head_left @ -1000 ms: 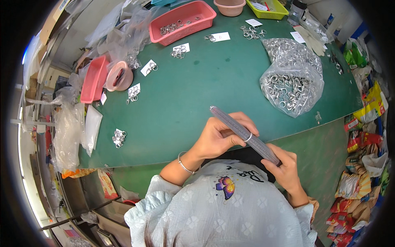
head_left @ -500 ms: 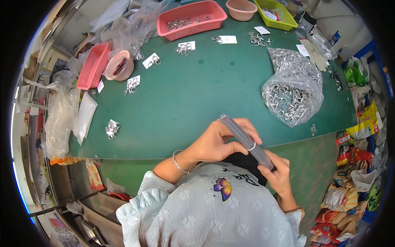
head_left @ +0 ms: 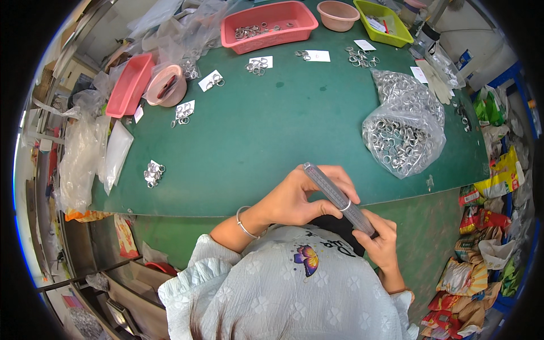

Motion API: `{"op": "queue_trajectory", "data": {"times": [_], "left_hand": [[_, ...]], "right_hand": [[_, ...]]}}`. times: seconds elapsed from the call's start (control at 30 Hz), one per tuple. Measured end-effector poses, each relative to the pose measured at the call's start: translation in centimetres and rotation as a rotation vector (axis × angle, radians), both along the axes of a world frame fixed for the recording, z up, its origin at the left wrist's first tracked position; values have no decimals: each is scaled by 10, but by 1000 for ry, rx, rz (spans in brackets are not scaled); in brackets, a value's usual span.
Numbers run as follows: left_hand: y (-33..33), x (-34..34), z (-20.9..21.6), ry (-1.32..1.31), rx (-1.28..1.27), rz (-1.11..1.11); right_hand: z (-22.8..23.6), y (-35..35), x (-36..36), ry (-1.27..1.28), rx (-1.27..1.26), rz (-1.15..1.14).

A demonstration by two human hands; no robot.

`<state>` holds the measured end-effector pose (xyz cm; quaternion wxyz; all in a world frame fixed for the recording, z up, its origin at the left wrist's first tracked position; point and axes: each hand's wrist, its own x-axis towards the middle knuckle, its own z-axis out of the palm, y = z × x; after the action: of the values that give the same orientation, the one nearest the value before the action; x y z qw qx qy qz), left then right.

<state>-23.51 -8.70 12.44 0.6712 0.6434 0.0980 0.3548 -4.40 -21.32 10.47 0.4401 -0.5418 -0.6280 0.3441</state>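
Observation:
A grey ring mandrel (head_left: pixel 328 186), tapered and covered in fine markings, is held slantwise in front of my body above the table's near edge. One thin silver ring (head_left: pixel 345 205) encircles it toward its lower end. My left hand (head_left: pixel 309 195) is closed around the stick, its thumb and fingertips on either side of the ring. The lower end of the mandrel is gripped by my right hand (head_left: pixel 378 238), thumb and fingers pressed on it. On the green table (head_left: pixel 255 141), a clear plastic bag (head_left: pixel 405 139) full of silver rings lies to the right.
Small ring piles on white paper slips (head_left: pixel 153 174) curve across the table. At the back stand a pink basket (head_left: pixel 269 42) with rings, a pink bowl (head_left: pixel 338 16) and a yellow-green basket (head_left: pixel 391 34). Another pink basket (head_left: pixel 129 85) and tub (head_left: pixel 167 88) stand at left.
The lower end of the mandrel and my right hand have shifted slightly left. The ring stays around the stick between my left thumb and fingers. The view has moved a little.

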Motion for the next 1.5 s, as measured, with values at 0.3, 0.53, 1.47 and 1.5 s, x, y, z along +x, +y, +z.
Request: {"op": "queue_trajectory", "data": {"times": [0.3, 0.53, 1.47, 1.5], "left_hand": [[1, 0, -10, -25, 48, 84], [17, -16, -48, -209, -402, 447], [189, -89, -139, 746, 304, 1126], [203, -89, -138, 774, 321, 1154]], "right_hand": [[-4, 0, -1, 14, -91, -30], [-7, 0, 4, -178, -164, -120], [-75, 33, -1, 423, -630, -217], [-77, 35, -3, 428, -639, -246]]}}
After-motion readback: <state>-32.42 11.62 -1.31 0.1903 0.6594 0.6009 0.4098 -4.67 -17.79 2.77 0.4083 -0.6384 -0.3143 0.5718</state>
